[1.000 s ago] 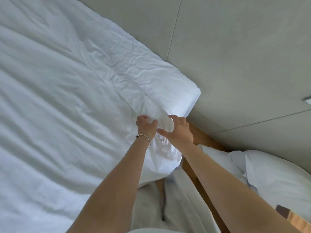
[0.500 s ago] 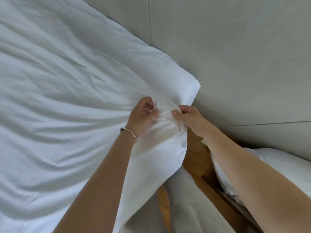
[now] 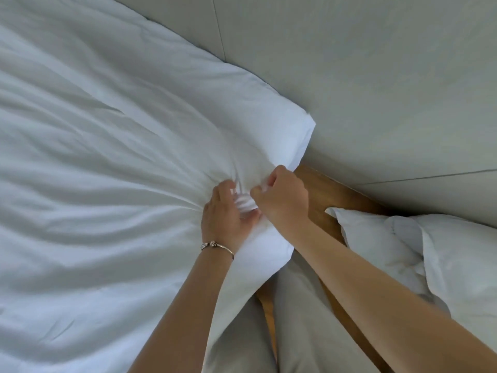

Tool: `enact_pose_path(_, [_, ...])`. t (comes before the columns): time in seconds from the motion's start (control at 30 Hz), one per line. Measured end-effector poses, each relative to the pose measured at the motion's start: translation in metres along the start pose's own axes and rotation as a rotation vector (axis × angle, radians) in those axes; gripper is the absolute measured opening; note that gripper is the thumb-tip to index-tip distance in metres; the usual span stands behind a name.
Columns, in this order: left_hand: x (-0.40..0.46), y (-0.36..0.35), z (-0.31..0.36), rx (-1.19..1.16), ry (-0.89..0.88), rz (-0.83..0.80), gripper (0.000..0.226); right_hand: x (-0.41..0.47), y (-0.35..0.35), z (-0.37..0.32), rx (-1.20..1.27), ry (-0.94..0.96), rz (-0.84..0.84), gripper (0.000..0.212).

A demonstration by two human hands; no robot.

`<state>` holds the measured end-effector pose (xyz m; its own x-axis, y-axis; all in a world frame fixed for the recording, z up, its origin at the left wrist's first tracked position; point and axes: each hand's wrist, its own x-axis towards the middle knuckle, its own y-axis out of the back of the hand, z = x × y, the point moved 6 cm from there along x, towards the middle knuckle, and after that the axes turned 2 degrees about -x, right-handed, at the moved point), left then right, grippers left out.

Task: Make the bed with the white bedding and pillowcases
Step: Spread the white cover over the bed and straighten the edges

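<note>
Fingers of both hands bunch a fold of white duvet (image 3: 113,146) near its corner: left hand (image 3: 227,214) grips it, right hand (image 3: 285,196) pinches it. White pillows (image 3: 419,254) lie right.

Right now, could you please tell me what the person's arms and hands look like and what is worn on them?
Both arms are bare, with no sleeves or gloves in view. The left hand has a thin silver bracelet with small beads at its wrist. The right hand and its wrist carry nothing.
</note>
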<state>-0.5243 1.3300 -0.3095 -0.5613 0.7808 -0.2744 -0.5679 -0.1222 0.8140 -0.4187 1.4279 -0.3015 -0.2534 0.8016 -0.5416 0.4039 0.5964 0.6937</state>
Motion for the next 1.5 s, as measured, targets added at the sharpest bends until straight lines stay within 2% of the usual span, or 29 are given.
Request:
enact_pose_path(0.1, [-0.010, 0.005, -0.002, 0.339, -0.187, 0.116, 0.042, -0.008, -0.016, 0.000, -0.008, -0.185, -0.007, 0.065])
enact_pose_path(0.17, [-0.013, 0.008, 0.001, 0.438, -0.318, 0.113, 0.028, -0.003, -0.017, -0.003, -0.047, -0.251, 0.001, 0.072])
enact_pose_path(0.2, [-0.012, 0.009, 0.004, 0.434, -0.399, 0.099, 0.021, 0.003, -0.016, -0.003, -0.068, -0.260, -0.003, 0.066])
enact_pose_path(0.27, [-0.012, 0.009, 0.006, 0.346, -0.571, 0.024, 0.010, 0.015, -0.012, -0.006, -0.185, -0.185, -0.024, 0.043])
enact_pose_path(0.33, [-0.014, 0.010, 0.008, 0.203, -0.684, -0.109, 0.011, 0.027, 0.002, -0.007, -0.279, -0.078, -0.002, 0.025])
enact_pose_path(0.47, [-0.015, 0.014, 0.010, 0.155, -0.612, -0.365, 0.045, 0.065, 0.056, 0.000, -0.012, -0.055, 0.199, 0.013])
enact_pose_path(0.6, [0.005, 0.008, 0.011, 0.027, -0.320, -0.590, 0.043, 0.078, 0.072, 0.000, -0.006, -0.053, 0.339, 0.007])
enact_pose_path(0.63, [0.012, 0.004, 0.016, 0.098, -0.332, -0.595, 0.042, 0.068, 0.072, -0.004, 0.015, -0.021, 0.414, 0.010])
enact_pose_path(0.7, [0.023, -0.005, 0.031, 0.321, -0.502, -0.513, 0.036, 0.039, 0.062, -0.014, 0.048, 0.118, 0.507, 0.022])
enact_pose_path(0.77, [0.024, -0.018, 0.042, 0.394, -0.620, -0.518, 0.038, 0.017, 0.032, -0.023, -0.091, 0.260, 0.376, 0.032])
enact_pose_path(0.8, [0.025, -0.024, 0.045, 0.411, -0.648, -0.552, 0.045, 0.013, 0.017, -0.021, -0.149, 0.254, 0.284, 0.033])
enact_pose_path(0.87, [0.027, -0.030, 0.044, 0.430, -0.669, -0.575, 0.052, 0.021, 0.000, -0.005, -0.089, 0.143, 0.147, 0.031])
enact_pose_path(0.93, [0.036, -0.026, 0.038, 0.361, -0.611, -0.548, 0.041, 0.038, -0.003, 0.005, -0.050, 0.098, 0.086, 0.046])
enact_pose_path(1.0, [0.046, -0.021, 0.033, 0.375, -0.585, -0.524, 0.027, 0.061, 0.006, 0.011, -0.155, 0.130, 0.064, 0.063])
enact_pose_path(1.07, [0.048, -0.018, 0.029, 0.484, -0.571, -0.532, 0.028, 0.083, 0.023, 0.014, -0.225, 0.158, -0.034, 0.063])
enact_pose_path(1.13, [0.045, -0.020, 0.027, 0.562, -0.548, -0.560, 0.041, 0.101, 0.042, 0.021, -0.362, 0.169, -0.064, 0.054])
enact_pose_path(1.23, [0.041, -0.026, 0.027, 0.680, -0.570, -0.588, 0.083, 0.120, 0.057, 0.034, -0.404, 0.118, 0.061, 0.032])
enact_pose_path(1.3, [0.041, -0.028, 0.028, 0.765, -0.605, -0.615, 0.102, 0.124, 0.054, 0.050, -0.135, -0.031, 0.132, 0.020])
enact_pose_path(1.37, [0.043, -0.029, 0.033, 0.812, -0.662, -0.660, 0.101, 0.121, 0.044, 0.067, 0.192, -0.243, 0.196, 0.014])
enact_pose_path(1.4, [0.043, -0.031, 0.037, 0.837, -0.728, -0.696, 0.097, 0.116, 0.039, 0.069, 0.262, -0.295, 0.234, 0.014])
enact_pose_path(1.43, [0.041, -0.034, 0.043, 0.859, -0.826, -0.740, 0.090, 0.107, 0.035, 0.066, 0.264, -0.289, 0.316, 0.017])
enact_pose_path(1.5, [0.033, -0.041, 0.055, 0.870, -1.023, -0.818, 0.076, 0.079, 0.033, 0.053, 0.234, -0.115, 0.555, 0.035])
